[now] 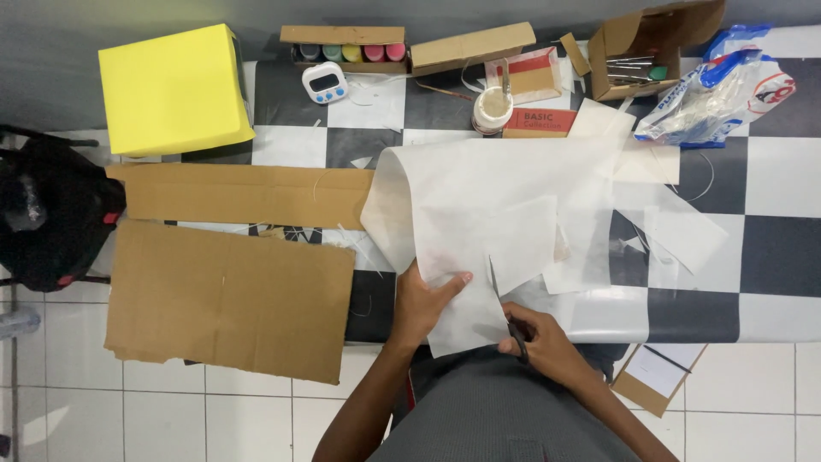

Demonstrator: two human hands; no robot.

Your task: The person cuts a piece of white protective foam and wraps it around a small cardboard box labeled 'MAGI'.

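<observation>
**Scissors in white paper at table's near edge**

Right hand (543, 342) closed around the handles of scissors (503, 304), blades pointing away, set into a cut in the white paper sheet (466, 205). Left hand (423, 299) lies flat on the sheet just left of the cut, fingers extended, pinning it. Sheet curls up at its left side, over the checkered table (770, 257). Brown cardboard panels (227, 295) lie to the left; yellow box (174, 88) far left corner.

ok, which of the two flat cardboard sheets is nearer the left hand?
The large lower cardboard sheet, overhanging the table's front edge, just left of the left hand. The long narrow strip lies further back.
</observation>
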